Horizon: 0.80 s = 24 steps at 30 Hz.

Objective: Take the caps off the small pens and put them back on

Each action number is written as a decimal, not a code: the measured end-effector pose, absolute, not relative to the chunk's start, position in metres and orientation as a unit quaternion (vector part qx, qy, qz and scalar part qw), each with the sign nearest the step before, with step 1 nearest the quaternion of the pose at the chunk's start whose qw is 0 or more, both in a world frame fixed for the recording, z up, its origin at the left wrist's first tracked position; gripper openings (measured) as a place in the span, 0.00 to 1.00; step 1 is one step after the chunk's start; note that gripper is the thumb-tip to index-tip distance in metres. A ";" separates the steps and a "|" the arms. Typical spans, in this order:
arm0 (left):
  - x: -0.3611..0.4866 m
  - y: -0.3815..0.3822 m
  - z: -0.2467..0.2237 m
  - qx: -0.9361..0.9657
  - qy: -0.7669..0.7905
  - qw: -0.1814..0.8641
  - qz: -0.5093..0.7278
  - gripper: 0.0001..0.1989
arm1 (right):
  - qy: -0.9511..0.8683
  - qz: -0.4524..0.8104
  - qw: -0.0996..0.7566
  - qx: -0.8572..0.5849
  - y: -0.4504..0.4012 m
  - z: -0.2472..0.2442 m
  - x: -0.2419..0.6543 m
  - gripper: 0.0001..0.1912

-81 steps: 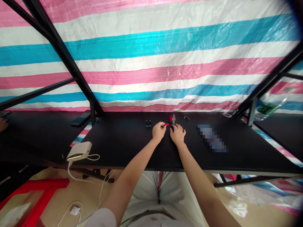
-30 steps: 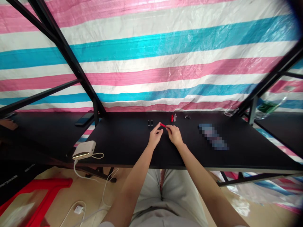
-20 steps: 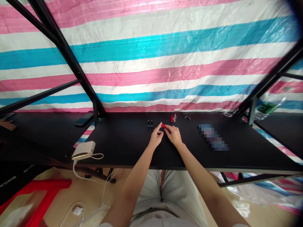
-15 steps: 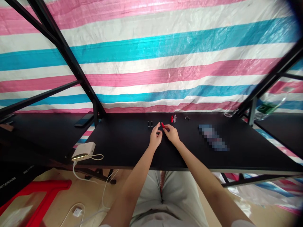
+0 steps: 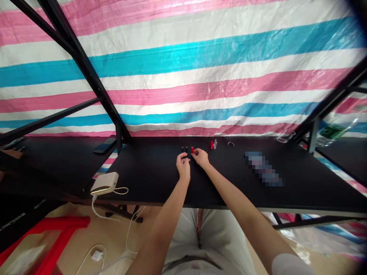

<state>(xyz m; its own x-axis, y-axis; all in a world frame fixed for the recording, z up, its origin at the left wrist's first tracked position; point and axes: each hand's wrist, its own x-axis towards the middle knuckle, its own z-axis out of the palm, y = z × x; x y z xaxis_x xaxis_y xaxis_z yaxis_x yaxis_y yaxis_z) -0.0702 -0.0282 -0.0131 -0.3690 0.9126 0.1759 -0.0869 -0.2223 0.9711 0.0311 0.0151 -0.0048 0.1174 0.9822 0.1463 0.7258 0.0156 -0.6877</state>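
Note:
A small red cylinder (image 5: 192, 149) stands on the black table, pinched at its lower part by the fingertips of my right hand (image 5: 201, 158). To its left my left hand (image 5: 183, 167) is held over the table, thumb and fingers apart, with nothing seen between them. Just beyond its fingertips stand two small black cylinders (image 5: 184, 149), partly covered by the fingers. Farther right lie more red pieces (image 5: 211, 144) beside clear pieces (image 5: 215, 144). Several tiny dark and shiny parts (image 5: 231, 144) are at the back; their kind is too small to make out.
A blurred, pixelated bluish object (image 5: 262, 168) lies on the table's right side. On the left edge sits a white box (image 5: 104, 182) with a cable. A phone (image 5: 104, 146) rests on the left table. Black frame bars (image 5: 99, 89) rise before a striped sheet (image 5: 200, 57).
My right hand has moved left and set the red cylinder upright beside the black ones. My left hand has drawn left and slightly nearer. The view has shifted a little.

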 end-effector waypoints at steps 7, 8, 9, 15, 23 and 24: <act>-0.071 -0.028 -0.013 0.414 0.502 0.376 0.659 0.12 | -0.646 0.147 0.275 -0.696 0.020 -0.003 0.020 0.06; -0.071 -0.028 -0.013 0.412 0.502 0.376 0.661 0.12 | -0.647 0.143 0.271 -0.698 0.021 -0.004 0.020 0.06; -0.071 -0.027 -0.013 0.411 0.501 0.377 0.662 0.12 | -0.648 0.141 0.268 -0.699 0.021 -0.004 0.019 0.06; -0.070 -0.028 -0.014 0.416 0.496 0.380 0.661 0.11 | -0.654 0.139 0.237 -0.705 0.024 -0.004 0.019 0.07; -0.069 -0.028 -0.015 0.411 0.498 0.377 0.664 0.12 | -0.662 0.128 0.228 -0.703 0.021 -0.003 0.018 0.08; -0.069 -0.028 -0.015 0.414 0.498 0.375 0.663 0.12 | -0.662 0.129 0.228 -0.702 0.021 -0.002 0.019 0.09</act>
<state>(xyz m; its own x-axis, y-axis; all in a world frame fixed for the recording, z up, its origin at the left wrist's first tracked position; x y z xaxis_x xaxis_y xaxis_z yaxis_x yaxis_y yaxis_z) -0.0690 -0.0284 -0.0151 -0.3747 0.9105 0.1750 -0.0849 -0.2216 0.9714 0.0187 0.0210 -0.0022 0.0893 0.9887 0.1207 0.8704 -0.0186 -0.4920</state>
